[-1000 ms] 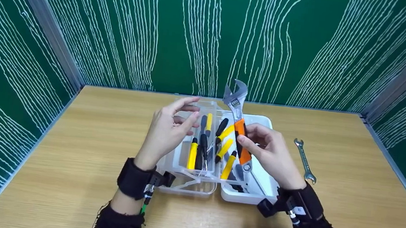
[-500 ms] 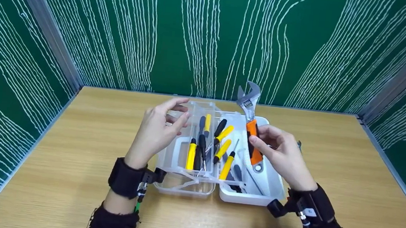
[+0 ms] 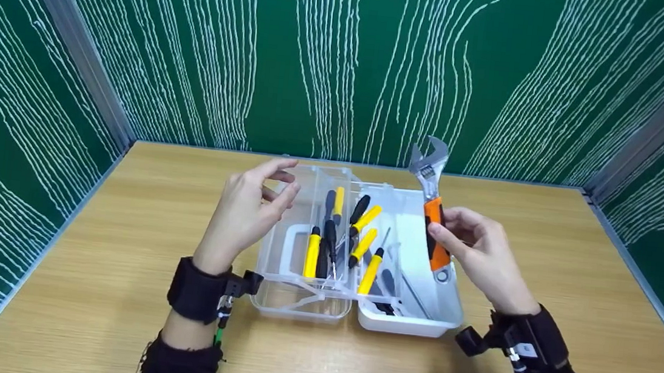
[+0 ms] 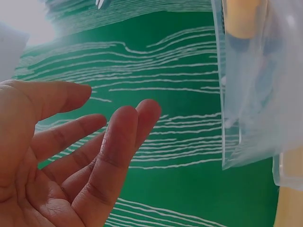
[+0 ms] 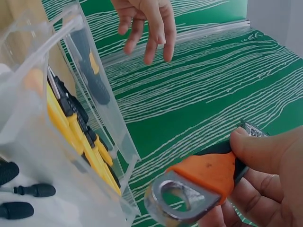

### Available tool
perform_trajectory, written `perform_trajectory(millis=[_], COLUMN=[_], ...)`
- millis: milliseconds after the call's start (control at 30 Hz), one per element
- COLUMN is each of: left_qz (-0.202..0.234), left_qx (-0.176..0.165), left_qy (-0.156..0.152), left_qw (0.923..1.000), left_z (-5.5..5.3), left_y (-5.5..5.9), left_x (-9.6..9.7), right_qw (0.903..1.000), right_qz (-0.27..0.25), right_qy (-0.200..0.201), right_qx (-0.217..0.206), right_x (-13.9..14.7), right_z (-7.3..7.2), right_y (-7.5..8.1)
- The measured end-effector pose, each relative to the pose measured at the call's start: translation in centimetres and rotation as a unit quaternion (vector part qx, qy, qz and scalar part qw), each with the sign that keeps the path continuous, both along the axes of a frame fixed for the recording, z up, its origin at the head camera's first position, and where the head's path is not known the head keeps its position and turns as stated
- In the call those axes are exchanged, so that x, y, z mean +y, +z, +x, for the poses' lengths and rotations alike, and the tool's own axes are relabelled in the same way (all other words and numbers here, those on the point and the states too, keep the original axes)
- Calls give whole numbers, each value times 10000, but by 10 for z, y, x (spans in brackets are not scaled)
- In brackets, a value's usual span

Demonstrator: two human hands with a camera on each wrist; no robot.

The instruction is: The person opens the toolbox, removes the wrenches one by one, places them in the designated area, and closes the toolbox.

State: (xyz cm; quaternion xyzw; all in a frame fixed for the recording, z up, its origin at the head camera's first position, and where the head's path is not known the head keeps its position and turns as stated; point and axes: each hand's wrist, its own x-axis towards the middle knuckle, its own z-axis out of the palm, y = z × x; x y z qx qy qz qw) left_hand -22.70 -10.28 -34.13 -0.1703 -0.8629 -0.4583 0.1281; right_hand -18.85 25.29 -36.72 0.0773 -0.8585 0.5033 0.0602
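Observation:
An adjustable wrench with an orange and black handle is held by my right hand, thumb against fingers around the grip. Its metal jaw points up and away, above the right side of the toolbox. In the right wrist view the handle's ringed end shows close up. My left hand hovers over the left side of the toolbox, fingers loosely bent and holding nothing. The toolbox stands opened out, with a white base and clear trays. Several yellow and black screwdrivers lie in the trays.
Below the trays, the white base holds dark-handled tools and a thin metal shaft. A wooden table carries the toolbox. Green panels with white lines enclose the back and sides.
The wrench has moved right in my right hand, from over the middle of the toolbox toward its right edge. My left hand has drawn left. The small open-ended wrench on the table is now hidden.

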Motion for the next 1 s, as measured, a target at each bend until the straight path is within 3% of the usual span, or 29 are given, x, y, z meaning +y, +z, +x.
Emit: perform_trajectory(millis=[700, 1000], left_qz=[-474, -669], left_qx=[-106, -192], left_qy=[414, 559], left_qw=[9980, 9960], left_z=[-5, -8], left_y=[-1, -2], left_x=[-19, -23], right_qw=[9976, 9958], right_qz=[442, 489], right_qy=[-524, -777], right_qx=[22, -64], right_x=[48, 69], right_z=[1, 4], right_y=[-6, -16])
